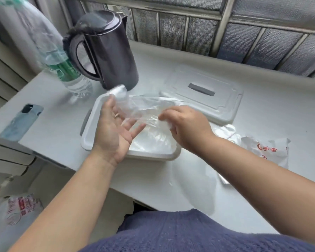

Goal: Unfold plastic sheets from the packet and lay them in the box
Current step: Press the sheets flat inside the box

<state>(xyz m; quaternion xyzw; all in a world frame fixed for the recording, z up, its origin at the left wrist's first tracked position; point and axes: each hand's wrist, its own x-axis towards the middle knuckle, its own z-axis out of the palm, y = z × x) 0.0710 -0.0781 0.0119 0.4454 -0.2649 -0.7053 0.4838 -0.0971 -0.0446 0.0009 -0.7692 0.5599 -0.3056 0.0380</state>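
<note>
A clear plastic sheet [144,108] is stretched between my two hands over the white box [153,155]. My left hand [113,128] is palm up with straight fingers, and the sheet's left end lies against its thumb and fingers. My right hand [185,124] pinches the sheet's crumpled right end with curled fingers. More clear plastic lies inside the box. The white packet with red print [267,151] sits on the table to the right, behind my right forearm, with folded sheets [227,131] at its open end.
The box lid [204,95] lies flat behind the box. A dark kettle [107,51] and a water bottle [62,57] stand at the back left. A phone [22,120] lies at the table's left edge. Another loose clear sheet [198,188] lies near the front edge.
</note>
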